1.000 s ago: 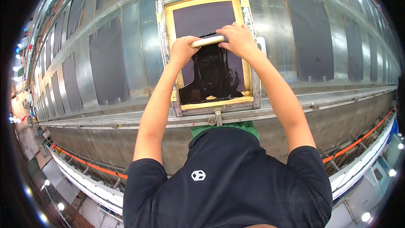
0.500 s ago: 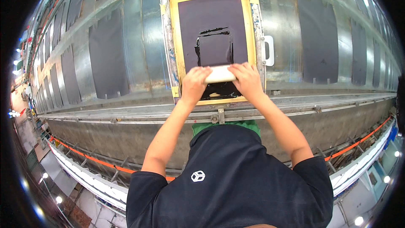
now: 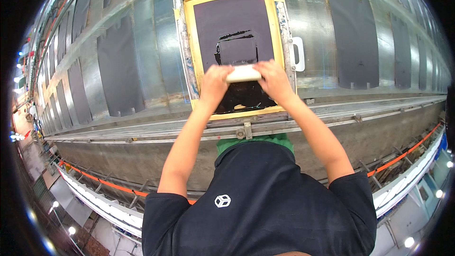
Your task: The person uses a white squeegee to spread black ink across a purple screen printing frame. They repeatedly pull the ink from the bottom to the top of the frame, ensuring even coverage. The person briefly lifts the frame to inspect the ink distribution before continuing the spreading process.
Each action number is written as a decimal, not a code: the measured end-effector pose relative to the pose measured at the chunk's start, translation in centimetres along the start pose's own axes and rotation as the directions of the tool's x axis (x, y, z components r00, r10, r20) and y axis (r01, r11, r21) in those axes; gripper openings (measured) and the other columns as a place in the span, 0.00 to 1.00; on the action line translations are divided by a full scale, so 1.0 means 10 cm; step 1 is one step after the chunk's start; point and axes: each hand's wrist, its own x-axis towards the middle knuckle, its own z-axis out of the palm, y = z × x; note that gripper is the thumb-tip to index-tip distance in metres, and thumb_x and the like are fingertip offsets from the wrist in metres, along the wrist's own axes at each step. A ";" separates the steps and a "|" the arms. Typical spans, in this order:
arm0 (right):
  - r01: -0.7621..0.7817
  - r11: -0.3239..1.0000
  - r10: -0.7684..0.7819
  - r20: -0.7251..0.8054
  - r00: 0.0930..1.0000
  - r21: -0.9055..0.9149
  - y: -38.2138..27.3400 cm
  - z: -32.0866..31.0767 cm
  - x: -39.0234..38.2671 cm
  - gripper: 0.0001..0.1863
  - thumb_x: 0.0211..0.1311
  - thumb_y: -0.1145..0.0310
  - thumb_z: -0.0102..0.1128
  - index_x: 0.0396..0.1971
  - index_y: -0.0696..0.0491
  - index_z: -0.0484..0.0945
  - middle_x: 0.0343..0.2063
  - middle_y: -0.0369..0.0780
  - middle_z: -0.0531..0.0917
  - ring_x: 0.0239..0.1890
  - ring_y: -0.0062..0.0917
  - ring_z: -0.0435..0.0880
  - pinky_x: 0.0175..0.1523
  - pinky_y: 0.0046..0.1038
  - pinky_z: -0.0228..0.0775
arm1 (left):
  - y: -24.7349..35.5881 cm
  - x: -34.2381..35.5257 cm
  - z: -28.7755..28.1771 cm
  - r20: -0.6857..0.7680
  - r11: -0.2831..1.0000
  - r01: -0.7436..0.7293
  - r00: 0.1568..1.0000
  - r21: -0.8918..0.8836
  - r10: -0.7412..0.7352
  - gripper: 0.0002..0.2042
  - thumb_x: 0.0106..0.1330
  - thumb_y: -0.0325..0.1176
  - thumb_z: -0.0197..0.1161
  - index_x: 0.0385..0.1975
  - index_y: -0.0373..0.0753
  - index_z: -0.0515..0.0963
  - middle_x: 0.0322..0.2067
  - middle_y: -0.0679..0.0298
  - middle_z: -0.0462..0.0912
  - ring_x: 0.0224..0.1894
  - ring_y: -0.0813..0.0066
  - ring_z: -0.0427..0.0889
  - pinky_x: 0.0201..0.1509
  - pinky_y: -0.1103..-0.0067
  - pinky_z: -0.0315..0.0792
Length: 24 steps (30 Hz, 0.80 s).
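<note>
Both ends of a cream-coloured squeegee (image 3: 243, 73) are gripped, my left hand (image 3: 215, 85) closed on one and my right hand (image 3: 276, 81) closed on the other. It lies crosswise on the dark mesh of a printing screen (image 3: 232, 14), which is bordered in yellow tape inside a stained metal frame (image 3: 287, 33). Wet black ink (image 3: 242, 96) covers the mesh between the squeegee and the near border. Beyond the squeegee, broken ink lines outline a roughly square patch (image 3: 238, 48). My fingers hide the squeegee's ends, and its lower edge cannot be made out.
A white handle (image 3: 297, 53) juts from the frame's right side. The screen rests on a long metal table, where dark fabric panels (image 3: 121, 66) (image 3: 355, 43) lie in rows on both sides. A metal rail (image 3: 332, 121) with a clamp (image 3: 245, 131) runs along the near edge.
Both hands have pushed the squeegee a little away from me over the mesh. More black ink shows on its near side. The whole view has shifted and tilted slightly.
</note>
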 end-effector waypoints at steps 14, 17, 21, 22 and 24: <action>-0.509 0.750 0.637 -0.252 0.729 0.423 1.30 -0.40 0.18 0.19 0.66 0.62 0.68 0.55 0.48 0.83 0.29 0.42 0.83 0.34 0.29 0.80 0.44 0.32 0.72 | -0.19 0.51 -0.12 -0.040 0.990 0.083 0.995 -0.115 -0.088 0.17 0.50 0.21 0.71 0.43 0.42 0.88 0.42 0.59 0.90 0.48 0.57 0.87 0.55 0.69 0.78; -0.519 0.754 0.633 -0.235 0.738 0.403 1.30 -0.31 0.31 0.14 0.72 0.60 0.60 0.51 0.49 0.84 0.24 0.42 0.84 0.28 0.31 0.81 0.39 0.33 0.72 | -0.14 0.48 -0.11 -0.104 0.998 0.045 0.993 -0.044 -0.050 0.19 0.49 0.20 0.71 0.43 0.42 0.87 0.44 0.60 0.90 0.49 0.58 0.87 0.56 0.69 0.78; -0.471 0.831 0.555 -0.375 0.743 0.296 1.21 -0.25 0.40 0.15 0.74 0.57 0.57 0.46 0.51 0.86 0.31 0.45 0.87 0.32 0.31 0.83 0.41 0.34 0.72 | -0.18 0.08 0.01 -0.225 0.998 -0.029 0.974 -0.061 0.015 0.24 0.45 0.17 0.69 0.45 0.42 0.87 0.47 0.61 0.89 0.52 0.60 0.85 0.60 0.68 0.77; -0.471 0.849 0.529 -0.407 0.745 0.241 1.21 -0.25 0.42 0.15 0.74 0.57 0.57 0.46 0.51 0.86 0.31 0.45 0.87 0.33 0.31 0.83 0.41 0.34 0.72 | -0.16 -0.02 -0.04 -0.238 0.998 -0.038 0.971 -0.045 0.026 0.25 0.44 0.16 0.69 0.46 0.43 0.87 0.48 0.61 0.89 0.52 0.60 0.85 0.61 0.68 0.77; -0.425 0.877 0.481 -0.448 0.754 0.226 1.26 -0.29 0.42 0.15 0.75 0.58 0.56 0.45 0.52 0.86 0.32 0.44 0.87 0.32 0.29 0.82 0.42 0.34 0.72 | -0.12 -0.22 -0.15 -0.259 0.995 -0.055 0.965 -0.078 0.033 0.26 0.43 0.15 0.66 0.47 0.42 0.86 0.49 0.61 0.88 0.54 0.59 0.84 0.62 0.67 0.77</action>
